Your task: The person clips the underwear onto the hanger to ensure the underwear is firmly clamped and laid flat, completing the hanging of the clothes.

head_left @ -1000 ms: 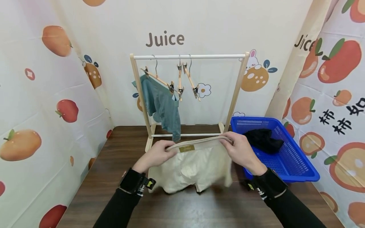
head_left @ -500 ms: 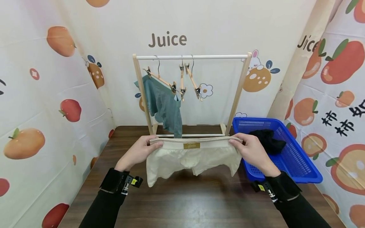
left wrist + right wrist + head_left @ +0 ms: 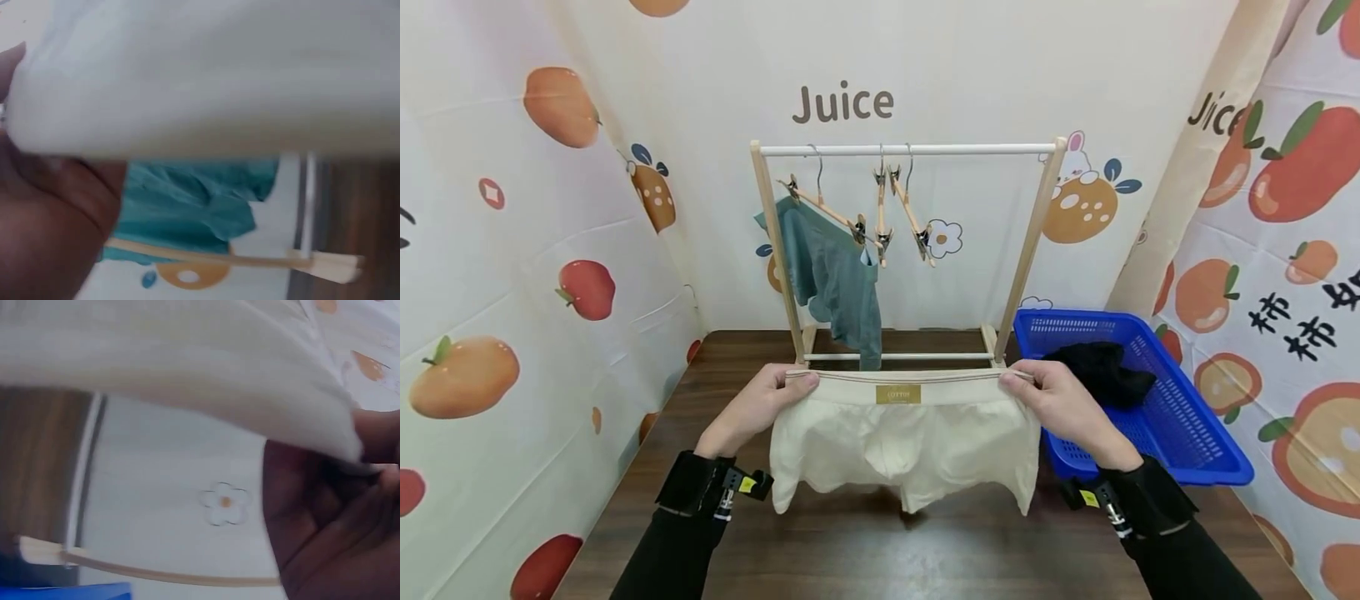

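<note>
Cream boxer briefs [image 3: 895, 442] with a gold label on the waistband hang stretched between my two hands, in front of the rack. At the waistband's left end my left hand [image 3: 760, 408] pinches the cloth, thumb on the near side. My right hand [image 3: 1071, 408] pinches the other end in the same way. In both wrist views the pale cloth [image 3: 206, 81] is blurred and fills much of the picture, its corner held at the fingers [image 3: 378, 434]. The legs of the briefs dangle over the brown table.
Behind the briefs stands a small wooden rack [image 3: 1030, 250] with a white rail. Teal shorts [image 3: 842, 275] are clipped to its left hanger; two clip hangers [image 3: 913, 217] beside them carry nothing. A blue basket [image 3: 1213, 417] at the right holds a black cloth [image 3: 1105, 375].
My hands have moved apart, drawing the waistband straight. The briefs rose and swung out, then settled lower with the label facing me. Rack and basket have not moved.
</note>
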Demonstrator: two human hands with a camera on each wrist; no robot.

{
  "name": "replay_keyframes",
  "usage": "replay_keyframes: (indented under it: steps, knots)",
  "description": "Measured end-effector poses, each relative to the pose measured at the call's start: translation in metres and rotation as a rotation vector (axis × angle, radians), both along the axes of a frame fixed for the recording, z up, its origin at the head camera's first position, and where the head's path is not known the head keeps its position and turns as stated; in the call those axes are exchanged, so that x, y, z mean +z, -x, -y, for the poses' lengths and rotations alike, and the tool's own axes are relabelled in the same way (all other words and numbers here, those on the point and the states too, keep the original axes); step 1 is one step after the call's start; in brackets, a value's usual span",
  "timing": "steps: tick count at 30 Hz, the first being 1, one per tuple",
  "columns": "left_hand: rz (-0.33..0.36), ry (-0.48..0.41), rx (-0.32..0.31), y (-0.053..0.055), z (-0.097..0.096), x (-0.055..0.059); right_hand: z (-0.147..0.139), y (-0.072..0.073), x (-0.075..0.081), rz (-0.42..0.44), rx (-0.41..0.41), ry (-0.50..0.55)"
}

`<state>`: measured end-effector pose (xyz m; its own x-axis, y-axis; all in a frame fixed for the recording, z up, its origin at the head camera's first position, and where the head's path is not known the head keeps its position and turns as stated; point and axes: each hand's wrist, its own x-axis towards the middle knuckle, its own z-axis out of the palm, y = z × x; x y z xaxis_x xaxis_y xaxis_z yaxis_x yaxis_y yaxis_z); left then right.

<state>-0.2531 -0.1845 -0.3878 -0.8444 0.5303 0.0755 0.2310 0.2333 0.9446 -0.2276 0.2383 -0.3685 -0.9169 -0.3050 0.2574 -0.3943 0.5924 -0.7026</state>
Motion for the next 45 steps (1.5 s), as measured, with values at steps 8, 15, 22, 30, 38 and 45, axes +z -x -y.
replay_keyframes:
  steps: [8, 15, 22, 30, 38, 45]
  knots:
    - [-0.039, 0.34, 0.047, 0.008, -0.007, -0.055, 0.016, 0.013, -0.06, 0.114, -0.015, -0.217]
    - [-0.054, 0.442, 0.174, 0.019, -0.026, -0.099, 0.028, 0.024, -0.109, 0.177, -0.16, -0.29]
    - [-0.044, 0.636, 0.262, 0.024, -0.042, -0.129, 0.029, 0.032, -0.136, 0.197, -0.205, -0.462]
    - [-0.297, 0.895, 0.299, 0.028, -0.06, -0.127, 0.042, 0.037, -0.143, -0.073, -0.144, -0.625]
    - [-0.328, 0.903, 0.191, 0.029, -0.067, -0.128, 0.045, 0.045, -0.147, 0.038, -0.056, -0.664]
    - [-0.293, 0.821, 0.237, 0.032, -0.059, -0.132, 0.04, 0.05, -0.151, 0.048, -0.038, -0.617]
